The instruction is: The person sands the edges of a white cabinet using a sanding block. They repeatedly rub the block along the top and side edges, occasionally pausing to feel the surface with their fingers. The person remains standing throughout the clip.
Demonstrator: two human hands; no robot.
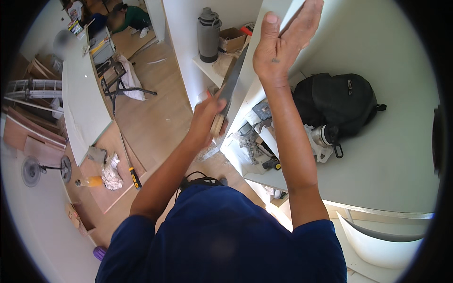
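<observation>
My left hand is closed round the light wooden end of a long, dark flat-bladed tool, held along the edge of an upright white panel. My right hand is higher up against that panel, fingers stretched out together and thumb raised. Beside the panel, a shelf carries a grey flask and a small cardboard box. Under my right forearm are assorted tools on white shelving.
A black backpack and steel bottle lie on the right counter. At left are a long white board, ladder, folding stand, yellow-handled tool and orange drink bottle. Two co-workers are at the back left.
</observation>
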